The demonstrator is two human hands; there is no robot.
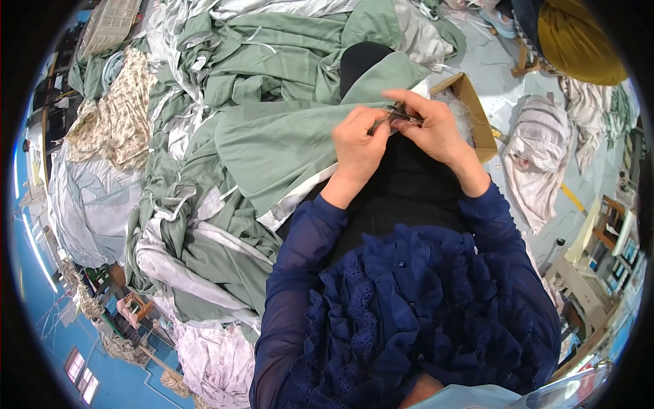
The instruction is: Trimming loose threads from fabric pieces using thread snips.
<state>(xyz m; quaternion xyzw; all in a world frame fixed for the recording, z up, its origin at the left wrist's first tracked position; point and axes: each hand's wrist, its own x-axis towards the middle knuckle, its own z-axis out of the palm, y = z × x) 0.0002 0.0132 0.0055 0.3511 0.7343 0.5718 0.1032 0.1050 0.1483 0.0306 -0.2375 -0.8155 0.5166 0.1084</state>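
Navy ruffled blouse, sheer-sleeved, buttoned at the front: worn by the person, nearest the camera. Black cloth: across the lap, beyond the ruffles. Left hand: fingers curled together by the upper edge of the green fabric; exactly what they pinch cannot be told. Right hand: gripping a small dark metal tool between thumb and fingers, index finger extended, fingertips just beside the left hand's. Green fabric, one piece, white-edged: spread from the lap toward the left, partly beneath the hands. Green and white cloth heap: beyond and left of the lap. Floral beige cloth: left of the heap. Cardboard box, open: just beyond the right wrist. Pale bundle: on the floor, right of the box.
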